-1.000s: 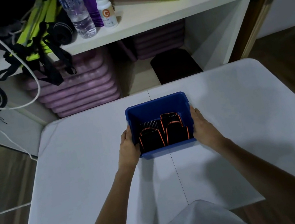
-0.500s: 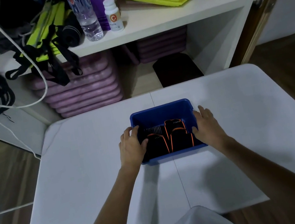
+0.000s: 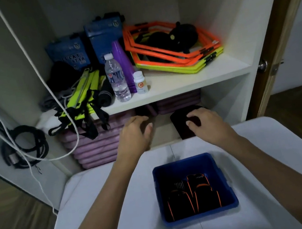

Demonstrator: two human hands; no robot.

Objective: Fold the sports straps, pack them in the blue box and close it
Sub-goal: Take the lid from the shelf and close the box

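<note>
The blue box (image 3: pixel 186 163) stands open on the white table (image 3: pixel 127 214), with folded black sports straps (image 3: pixel 192 197) edged in orange standing inside it. Both my arms stretch past the box toward the lower cupboard shelf. My left hand (image 3: pixel 135 132) hovers in front of the purple mats with its fingers loosely bent and holds nothing. My right hand (image 3: pixel 206 123) is over a flat black lid-like panel (image 3: pixel 182 125) lying on the lower shelf, fingers curled down at its edge; whether it grips the panel is unclear.
The upper shelf (image 3: pixel 190 79) carries a water bottle (image 3: pixel 117 78), a purple cup stack (image 3: pixel 123 67), a white pill bottle (image 3: pixel 139 82), orange and yellow hexagon frames (image 3: pixel 173 50) and yellow-black straps (image 3: pixel 81 100). Purple mats (image 3: pixel 95 145) are stacked below. Cables (image 3: pixel 23 147) hang at left.
Both hands have left the sides of the blue box and reached forward to the lower shelf. The view has tilted up, so the box now sits lower in frame.
</note>
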